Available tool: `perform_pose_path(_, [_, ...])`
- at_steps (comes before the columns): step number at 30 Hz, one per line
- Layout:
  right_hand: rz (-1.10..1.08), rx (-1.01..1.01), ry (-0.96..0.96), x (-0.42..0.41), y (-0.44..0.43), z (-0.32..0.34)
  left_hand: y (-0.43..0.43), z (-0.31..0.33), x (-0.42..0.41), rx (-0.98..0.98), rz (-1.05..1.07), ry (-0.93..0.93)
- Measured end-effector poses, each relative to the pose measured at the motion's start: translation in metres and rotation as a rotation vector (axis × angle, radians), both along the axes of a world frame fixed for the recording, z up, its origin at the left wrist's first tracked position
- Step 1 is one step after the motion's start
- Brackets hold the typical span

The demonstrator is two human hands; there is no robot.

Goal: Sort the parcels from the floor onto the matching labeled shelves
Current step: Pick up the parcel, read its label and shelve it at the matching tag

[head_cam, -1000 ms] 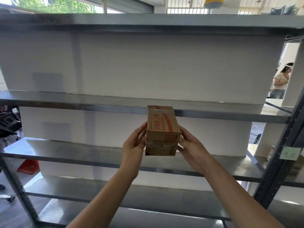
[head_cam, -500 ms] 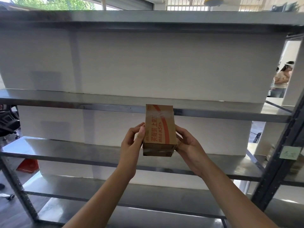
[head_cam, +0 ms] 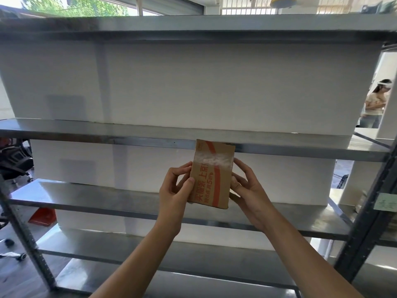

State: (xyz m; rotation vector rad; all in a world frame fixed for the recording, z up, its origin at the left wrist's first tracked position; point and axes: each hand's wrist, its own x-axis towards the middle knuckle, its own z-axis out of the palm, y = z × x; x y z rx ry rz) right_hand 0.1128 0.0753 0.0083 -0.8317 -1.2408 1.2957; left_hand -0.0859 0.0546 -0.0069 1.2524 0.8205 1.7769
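Observation:
A small brown cardboard parcel (head_cam: 211,175) with red printing and a strip of clear tape is held up in front of a grey metal shelf unit (head_cam: 150,140). My left hand (head_cam: 175,191) grips its left edge with thumb on the front face. My right hand (head_cam: 247,190) holds its right edge and underside. The parcel's broad printed face is turned toward me, its top edge level with the front lip of the second shelf from the top. No parcels lie on the shelves in view. The floor parcels are out of view.
A white backing panel (head_cam: 193,87) closes the rear of the shelves. A dark upright post (head_cam: 373,203) with a pale green label (head_cam: 384,202) stands at the right. A person (head_cam: 374,104) stands beyond the shelf's right end. An office chair (head_cam: 12,160) and a red object (head_cam: 43,216) are at left.
Both hands have tipped the parcel so its broad printed face now points at me instead of its small end. It stays at the same height before the shelf.

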Motion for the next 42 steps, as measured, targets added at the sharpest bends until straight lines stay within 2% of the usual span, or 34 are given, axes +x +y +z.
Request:
perform_pose_path(5, [0.087,-0.093,0.027,-0.002,0.001,0.004,0.0,-0.001,-0.002,-0.045,-0.026,0.036])
perform_pose_path(11, [0.059,-0.105,0.071,-0.001,0.003,0.002,0.003,0.002,-0.003,-0.052,-0.124,0.078])
perform_pose_path(16, [-0.018,-0.082,0.027,-0.002,0.004,0.003,0.005,-0.004,-0.004,-0.084,-0.122,0.062])
perform_pose_path(25, [0.053,-0.061,-0.087,0.008,0.004,0.01,0.011,-0.003,-0.012,-0.112,-0.169,0.079])
perform_pose_path(33, [0.107,-0.094,-0.078,0.008,0.008,0.012,0.008,-0.014,-0.016,-0.184,-0.281,0.025])
perform_pose_path(37, [0.104,-0.1,-0.079,0.011,0.01,0.014,0.009,-0.022,-0.02,-0.245,-0.428,0.116])
perform_pose_path(42, [0.056,-0.083,-0.112,0.009,0.01,0.016,0.014,-0.035,-0.021,-0.226,-0.444,0.224])
